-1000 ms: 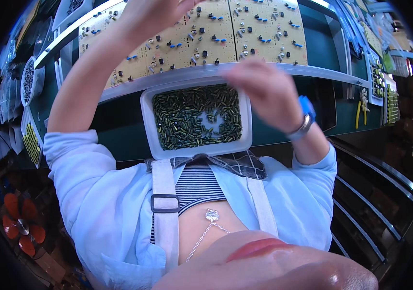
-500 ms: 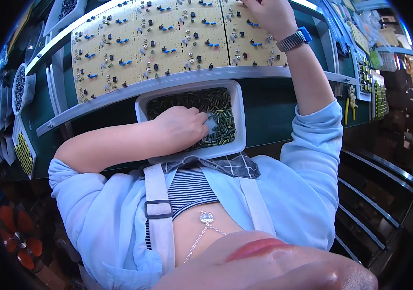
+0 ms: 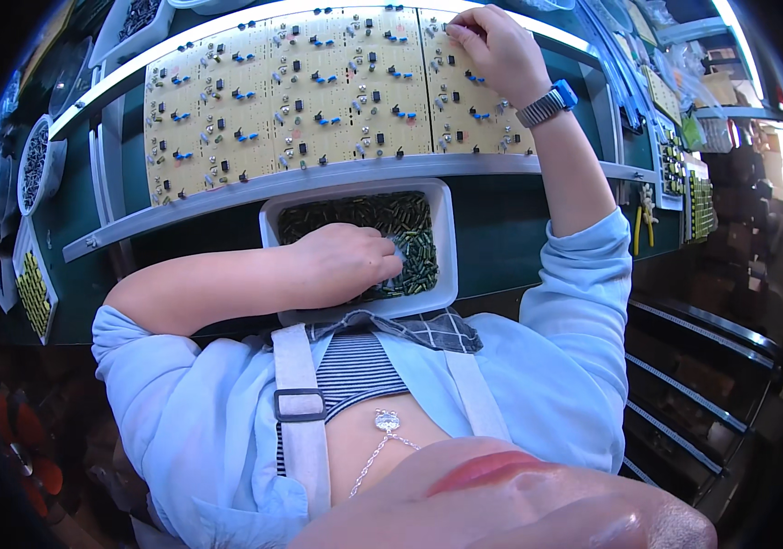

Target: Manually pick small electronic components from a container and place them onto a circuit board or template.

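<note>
My left hand [image 3: 355, 261] is down in a white tray [image 3: 447, 238], its fingers curled and closed among small dark green cylindrical capacitors [image 3: 421, 265]. Its fingertips are partly hidden, and I cannot make out what they grip. My right hand [image 3: 501, 50], with a metal-banded watch on the wrist, is over the far right part of a tan circuit board panel [image 3: 309, 110]. Thumb and forefinger are pinched together at the board; whatever is between them is too small to name. Blue, black and silvery components stand across the panel in repeated groups.
Metal rails [image 3: 336, 171] run along the panel's near and far edges. At left stands a white bin [image 3: 39, 165] of small dark parts, with a tray of yellow-green parts [image 3: 34, 293] nearer. Yellow-handled pliers [image 3: 645, 224] hang at right, beside more parts trays.
The view has tilted, so the panel and tray sit lower in it and my right hand shows more fully. My left hand stays in the tray, and my right stays at the board's far side.
</note>
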The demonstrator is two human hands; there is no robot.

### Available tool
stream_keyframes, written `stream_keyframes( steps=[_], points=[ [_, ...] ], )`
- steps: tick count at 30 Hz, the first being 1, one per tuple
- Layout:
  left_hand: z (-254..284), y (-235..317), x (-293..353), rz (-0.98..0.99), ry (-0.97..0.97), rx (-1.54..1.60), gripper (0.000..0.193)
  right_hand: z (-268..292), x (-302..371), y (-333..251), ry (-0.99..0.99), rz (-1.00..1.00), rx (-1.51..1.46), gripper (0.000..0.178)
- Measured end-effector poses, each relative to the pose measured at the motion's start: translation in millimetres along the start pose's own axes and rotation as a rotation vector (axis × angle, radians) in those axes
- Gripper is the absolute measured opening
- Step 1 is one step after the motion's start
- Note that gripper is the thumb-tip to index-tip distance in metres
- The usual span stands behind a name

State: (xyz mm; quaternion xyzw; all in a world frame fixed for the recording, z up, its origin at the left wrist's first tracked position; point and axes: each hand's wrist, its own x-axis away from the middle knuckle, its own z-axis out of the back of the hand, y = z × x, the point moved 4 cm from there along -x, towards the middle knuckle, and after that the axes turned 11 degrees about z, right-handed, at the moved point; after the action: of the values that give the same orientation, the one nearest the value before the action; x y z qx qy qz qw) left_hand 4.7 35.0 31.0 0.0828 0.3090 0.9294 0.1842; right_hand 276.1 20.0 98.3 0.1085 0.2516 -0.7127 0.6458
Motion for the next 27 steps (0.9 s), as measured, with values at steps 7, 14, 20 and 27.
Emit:
stream_keyframes(
  steps=[7,14,20,27],
  points=[
    [5,-1,-1,-0.04,0.032,0.01,0.006,0,6,6,-0.122,0.061,0.065,0.02],
    [57,-3,9,-0.011,0.333,0.163,0.019,32,9,-59,-0.016,0.041,-0.011,0.012],
    [137,-29,7,0.265,0.51,0.463,0.013,-2,96,-158,-0.696,0.266,-0.263,0.019],
    [156,-58,-47,0.348,0.526,0.432,0.019,-40,123,-171,-0.819,0.373,-0.214,0.016]
  ],
)
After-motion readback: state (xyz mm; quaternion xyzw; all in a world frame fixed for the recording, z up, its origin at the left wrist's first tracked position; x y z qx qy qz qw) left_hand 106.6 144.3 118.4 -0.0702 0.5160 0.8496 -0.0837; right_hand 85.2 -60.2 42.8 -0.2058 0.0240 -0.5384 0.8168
